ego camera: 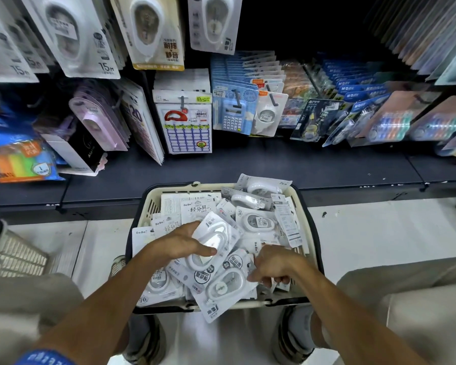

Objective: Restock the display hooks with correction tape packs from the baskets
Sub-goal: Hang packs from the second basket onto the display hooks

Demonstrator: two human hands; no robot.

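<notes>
A cream basket (153,204) with a dark rim sits on the floor between my feet, heaped with white correction tape packs. My left hand (181,242) grips one white pack (216,239), thumb across its front, lifted a little above the heap. My right hand (271,267) reaches into the right side of the heap with curled fingers pinching the edge of another pack (228,284). Above, correction tape packs (156,32) hang on display hooks, with more hook rows (248,96) lower down.
A dark shelf ledge (248,164) runs behind the basket. A second, grey basket (13,254) stands at the left edge of the floor. Sticky notes (21,159), a label pack (186,122), a calculator pack (232,114) and pen packs (390,122) hang nearby.
</notes>
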